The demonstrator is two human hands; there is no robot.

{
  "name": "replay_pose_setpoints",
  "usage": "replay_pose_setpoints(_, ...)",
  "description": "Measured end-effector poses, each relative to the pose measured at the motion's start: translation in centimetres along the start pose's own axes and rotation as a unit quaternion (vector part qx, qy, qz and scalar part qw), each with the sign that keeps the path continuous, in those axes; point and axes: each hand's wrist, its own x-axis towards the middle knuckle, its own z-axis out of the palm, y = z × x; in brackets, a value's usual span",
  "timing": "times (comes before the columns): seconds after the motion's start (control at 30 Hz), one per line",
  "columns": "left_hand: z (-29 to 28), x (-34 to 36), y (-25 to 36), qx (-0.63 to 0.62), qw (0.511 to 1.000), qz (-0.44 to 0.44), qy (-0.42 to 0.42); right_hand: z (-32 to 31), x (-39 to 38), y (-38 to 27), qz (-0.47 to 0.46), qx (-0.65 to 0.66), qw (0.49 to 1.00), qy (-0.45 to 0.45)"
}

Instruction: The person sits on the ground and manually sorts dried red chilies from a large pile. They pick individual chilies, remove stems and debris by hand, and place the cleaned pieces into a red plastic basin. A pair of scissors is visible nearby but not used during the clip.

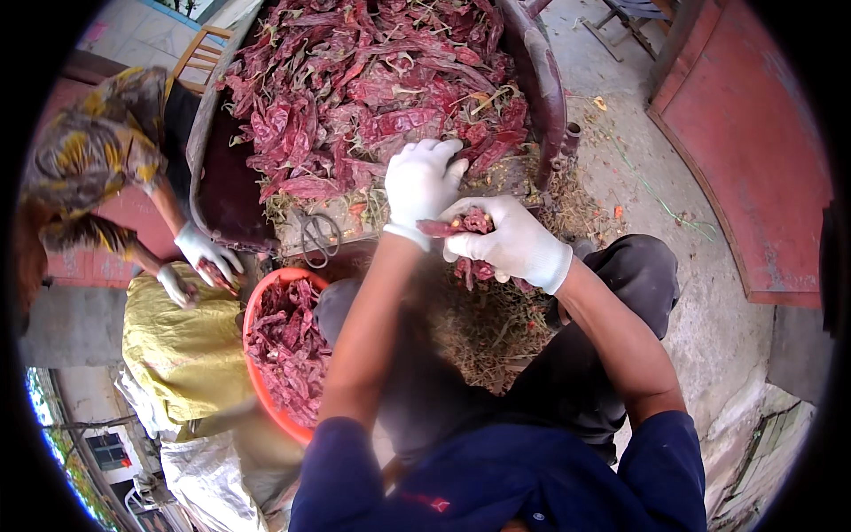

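Note:
A heap of dried red chili peppers point(381, 97) fills a dark reddish metal cart bed point(551, 89) in front of me. My left hand point(424, 184), in a white glove, reaches to the heap's near edge. Its fingers are slightly bent and a little apart, with nothing visible in them. Beside it and closer to me, my right hand point(519, 244), also gloved, is closed around several dried chili peppers point(474, 222). Some of these poke out above its fingers, others hang below.
At left an orange basin point(255, 306) holds more chilies beside a yellow woven sack point(173, 346). Scissors point(317, 238) lie at the cart's edge. A co-worker's gloved hands point(206, 253) hold chilies. Stem litter point(483, 337) covers the floor between my legs; a red metal door point(745, 151) stands right.

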Motion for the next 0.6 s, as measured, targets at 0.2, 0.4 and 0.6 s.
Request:
replay_pose_setpoints(0.2,3.0,1.6,0.5,0.118,0.992,-0.003,-0.042,-0.5,0.1,0.3,0.042,0.003,0.999,0.018)
replay_pose_setpoints(0.4,0.0,0.6,-0.4,-0.162,0.966,-0.197,0.031,-1.1,0.1,-0.5,0.03,0.01,0.993,0.114)
replay_pose_setpoints(0.6,-1.1,-2.1,-2.0,-0.357,0.906,-0.219,0.065,-0.6,1.5,0.2,-0.02,0.074,0.972,0.222)
